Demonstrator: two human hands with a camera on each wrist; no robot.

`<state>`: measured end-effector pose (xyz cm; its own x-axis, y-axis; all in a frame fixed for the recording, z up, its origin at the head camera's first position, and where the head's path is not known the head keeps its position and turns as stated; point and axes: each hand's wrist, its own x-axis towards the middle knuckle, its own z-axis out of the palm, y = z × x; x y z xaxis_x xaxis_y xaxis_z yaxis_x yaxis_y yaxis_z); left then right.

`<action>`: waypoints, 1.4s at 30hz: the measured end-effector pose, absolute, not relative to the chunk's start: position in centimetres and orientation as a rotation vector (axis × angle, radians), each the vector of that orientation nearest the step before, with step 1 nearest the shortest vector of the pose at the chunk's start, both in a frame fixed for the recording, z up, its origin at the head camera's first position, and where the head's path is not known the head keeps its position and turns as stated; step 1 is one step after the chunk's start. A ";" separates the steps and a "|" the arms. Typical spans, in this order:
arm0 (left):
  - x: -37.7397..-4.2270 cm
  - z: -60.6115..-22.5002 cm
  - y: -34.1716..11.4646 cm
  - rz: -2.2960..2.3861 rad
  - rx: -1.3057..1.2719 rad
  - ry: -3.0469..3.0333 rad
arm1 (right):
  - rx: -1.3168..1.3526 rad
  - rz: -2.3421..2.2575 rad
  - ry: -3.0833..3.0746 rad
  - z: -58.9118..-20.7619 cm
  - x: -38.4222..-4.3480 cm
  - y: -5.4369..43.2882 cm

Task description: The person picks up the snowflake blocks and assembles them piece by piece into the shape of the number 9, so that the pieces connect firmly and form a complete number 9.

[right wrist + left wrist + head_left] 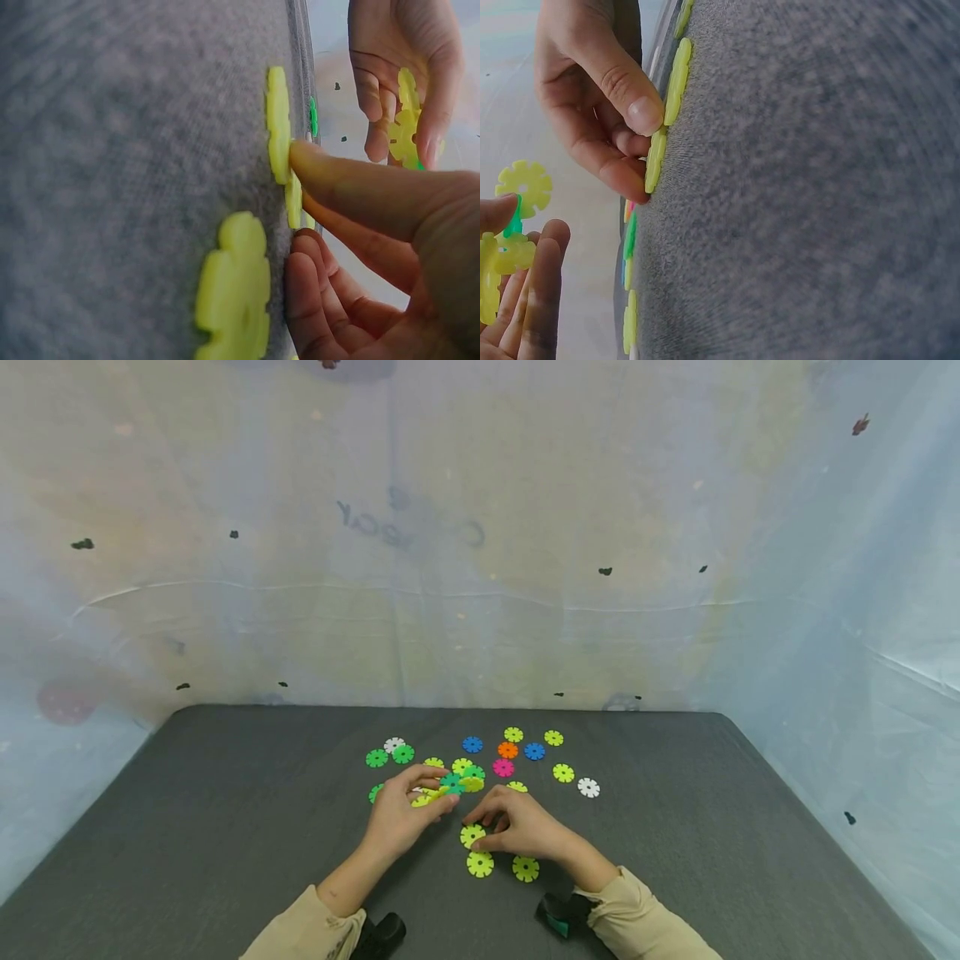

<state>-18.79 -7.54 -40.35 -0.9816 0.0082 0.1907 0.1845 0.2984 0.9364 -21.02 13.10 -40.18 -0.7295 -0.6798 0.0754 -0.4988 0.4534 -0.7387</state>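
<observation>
My left hand (397, 814) holds a joined cluster of yellow and green notched discs, with a green disc (453, 784) facing up between thumb and fingers. In the left wrist view, a yellow disc (523, 187) of this cluster stands up above the thumb, clear of the table. My right hand (525, 827) is low at the table, thumb and forefinger at opposite edges of a yellow notched disc (472, 836) lying flat. Just nearer me is another yellow disc (480, 864), and a third yellow disc (526, 868) lies below the right hand.
Beyond the hands, loose notched discs lie scattered on the dark grey table (225, 827): a blue disc (472, 744), an orange disc (507, 750), a pink disc (503, 767), a white disc (588, 787), a green disc (377, 758) and several yellow ones. A pale sheet (480, 610) hangs behind the table.
</observation>
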 end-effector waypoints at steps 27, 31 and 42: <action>-18.7 -40.6 -7.4 -1.736 -0.179 -2.416 | -0.830 -1.204 2.535 -40.0 -21.2 14.0; -18.6 -40.5 -7.3 -1.801 -0.171 -2.397 | -0.793 -1.279 2.508 -40.0 -21.1 14.3; -18.4 -40.3 -7.2 -1.836 -0.164 -2.392 | -0.741 -1.366 2.524 -39.6 -20.8 14.7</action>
<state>-18.43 -7.18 -40.31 -0.9867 0.0115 0.1620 0.1595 0.2573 0.9531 -20.83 14.69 -39.63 -0.8601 -0.5041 0.0783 -0.3413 0.4546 -0.8227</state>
